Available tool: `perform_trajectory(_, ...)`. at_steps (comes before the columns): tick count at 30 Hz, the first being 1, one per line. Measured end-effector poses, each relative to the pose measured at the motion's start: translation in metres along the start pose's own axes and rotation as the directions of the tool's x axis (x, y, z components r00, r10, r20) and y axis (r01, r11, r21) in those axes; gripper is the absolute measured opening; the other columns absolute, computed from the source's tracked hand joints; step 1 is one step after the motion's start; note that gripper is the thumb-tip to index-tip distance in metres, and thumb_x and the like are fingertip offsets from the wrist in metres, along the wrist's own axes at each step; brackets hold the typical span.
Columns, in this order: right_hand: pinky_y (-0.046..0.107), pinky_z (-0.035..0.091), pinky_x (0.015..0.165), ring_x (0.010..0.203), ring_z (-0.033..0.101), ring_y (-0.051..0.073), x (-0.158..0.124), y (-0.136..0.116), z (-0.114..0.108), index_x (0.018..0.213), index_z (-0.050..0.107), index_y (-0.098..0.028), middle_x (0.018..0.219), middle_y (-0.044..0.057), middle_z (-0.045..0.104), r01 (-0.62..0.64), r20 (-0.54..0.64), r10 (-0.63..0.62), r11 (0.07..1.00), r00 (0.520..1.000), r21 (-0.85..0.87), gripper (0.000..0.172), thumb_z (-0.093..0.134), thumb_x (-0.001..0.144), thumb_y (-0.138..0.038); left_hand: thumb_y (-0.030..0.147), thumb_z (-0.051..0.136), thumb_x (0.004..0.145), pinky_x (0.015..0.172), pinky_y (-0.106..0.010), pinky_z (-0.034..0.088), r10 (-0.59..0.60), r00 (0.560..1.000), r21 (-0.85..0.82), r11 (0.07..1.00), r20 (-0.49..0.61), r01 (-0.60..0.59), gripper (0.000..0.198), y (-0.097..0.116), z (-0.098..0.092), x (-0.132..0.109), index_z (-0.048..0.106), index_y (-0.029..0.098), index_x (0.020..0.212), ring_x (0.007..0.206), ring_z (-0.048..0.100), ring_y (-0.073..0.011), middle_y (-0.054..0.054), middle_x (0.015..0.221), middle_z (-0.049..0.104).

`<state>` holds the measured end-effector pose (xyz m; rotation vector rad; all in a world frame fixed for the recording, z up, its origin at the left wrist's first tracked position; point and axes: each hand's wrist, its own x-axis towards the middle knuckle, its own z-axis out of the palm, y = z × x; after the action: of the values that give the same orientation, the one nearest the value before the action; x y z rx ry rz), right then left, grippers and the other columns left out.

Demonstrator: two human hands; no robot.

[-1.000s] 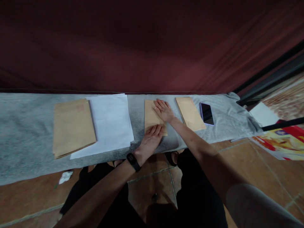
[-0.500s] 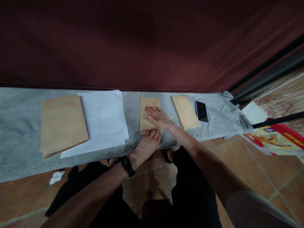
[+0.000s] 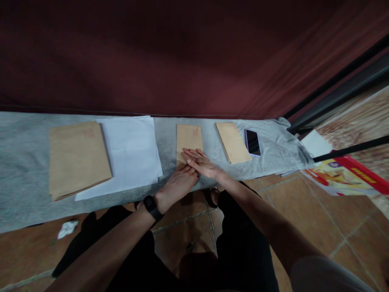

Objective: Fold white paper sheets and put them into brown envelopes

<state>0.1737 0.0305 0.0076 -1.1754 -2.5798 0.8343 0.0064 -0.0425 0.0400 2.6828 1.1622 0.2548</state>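
One envelope [image 3: 189, 136] was laid flat on the grey cloth [image 3: 165, 142], its near end covered by the right hand [image 3: 201, 163], spread straight-fingered with nothing clasped, and by the left hand [image 3: 182, 180], whose hold on the edge could not be told. If weight were put unevenly on that soft-looking cloth, it could be creased or skewed, or, if dragged, slid off the near side. By a wide sweep, the stack [image 3: 234, 142] to the right, the phone [image 3: 253, 142] beyond, or the white sheets [image 3: 130, 154] leftward could be disturbed.
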Motion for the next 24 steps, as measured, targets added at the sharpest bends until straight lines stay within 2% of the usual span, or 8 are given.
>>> perform_trajectory(6, 0.044, 0.011, 0.13, 0.157, 0.02, 0.018, -0.019, -0.018, 0.001, 0.159, 0.035, -0.021, 0.168, 0.006, 0.028, -0.027, 0.03, 0.027, 1.0, 0.999, 0.0, 0.066, 0.017, 0.107, -0.058, 0.022, 0.053, 0.097, 0.107, -0.039, 0.049, -0.006, 0.998, -0.203, 0.979, 0.06, 0.019, 0.028, -0.023, -0.002, -0.01, 0.071, 0.016, 0.117, 0.121, 0.065, -0.0248, -0.013, 0.124, 0.073)
perform_trajectory(11, 0.045, 0.013, 0.13, 0.156, 0.02, 0.018, -0.031, -0.022, 0.013, 0.162, 0.024, -0.021, 0.168, 0.007, 0.026, -0.027, -0.031, 0.026, 0.998, 0.999, -0.054, 0.067, 0.016, 0.108, -0.058, 0.019, 0.055, 0.094, 0.121, -0.046, 0.036, 0.069, 0.995, -0.351, 0.936, 0.07, -0.04, 0.033, -0.038, -0.001, -0.012, 0.068, 0.018, 0.125, 0.143, 0.047, -0.0256, -0.013, 0.15, 0.056)
perform_trajectory(13, 0.046, 0.014, 0.13, 0.157, 0.019, 0.017, -0.037, -0.022, 0.019, 0.164, 0.018, -0.022, 0.169, 0.007, 0.025, -0.02, -0.072, 0.015, 0.997, 0.997, -0.076, 0.066, 0.015, 0.108, -0.056, 0.019, 0.055, 0.094, 0.124, -0.047, 0.031, 0.101, 0.991, -0.394, 0.917, 0.09, -0.058, 0.036, -0.044, 0.001, -0.01, 0.066, 0.017, 0.129, 0.148, 0.041, -0.0249, -0.013, 0.155, 0.05)
perform_trajectory(16, 0.046, 0.016, 0.13, 0.157, 0.019, 0.019, -0.045, -0.023, 0.027, 0.165, 0.011, -0.02, 0.169, 0.009, 0.024, -0.033, -0.124, 0.017, 0.991, 0.992, -0.131, 0.067, 0.017, 0.108, -0.055, 0.018, 0.054, 0.095, 0.126, -0.047, 0.026, 0.16, 0.982, -0.473, 0.876, 0.102, -0.093, 0.038, -0.05, 0.003, -0.006, 0.065, 0.02, 0.131, 0.15, 0.038, -0.0224, -0.01, 0.156, 0.05)
perform_trajectory(20, 0.048, 0.018, 0.129, 0.157, 0.02, 0.022, -0.056, -0.023, 0.035, 0.164, 0.014, -0.016, 0.168, 0.011, 0.025, -0.052, -0.168, 0.01, 0.968, 0.986, -0.246, 0.069, 0.026, 0.108, -0.054, 0.016, 0.054, 0.094, 0.127, -0.043, 0.025, 0.198, 0.978, -0.564, 0.816, 0.065, -0.127, 0.043, -0.058, 0.003, -0.006, 0.063, 0.022, 0.136, 0.15, 0.038, -0.0195, -0.007, 0.156, 0.05)
perform_trajectory(24, 0.048, 0.019, 0.129, 0.157, 0.02, 0.025, -0.066, -0.024, 0.038, 0.162, 0.022, -0.01, 0.168, 0.015, 0.025, -0.058, -0.186, -0.006, 0.939, 0.983, -0.339, 0.069, 0.035, 0.107, -0.05, 0.018, 0.055, 0.094, 0.125, -0.042, 0.03, 0.109, 0.989, -0.571, 0.821, 0.1, -0.033, 0.043, -0.069, 0.008, -0.013, 0.062, 0.022, 0.137, 0.146, 0.044, -0.02, -0.008, 0.151, 0.055)
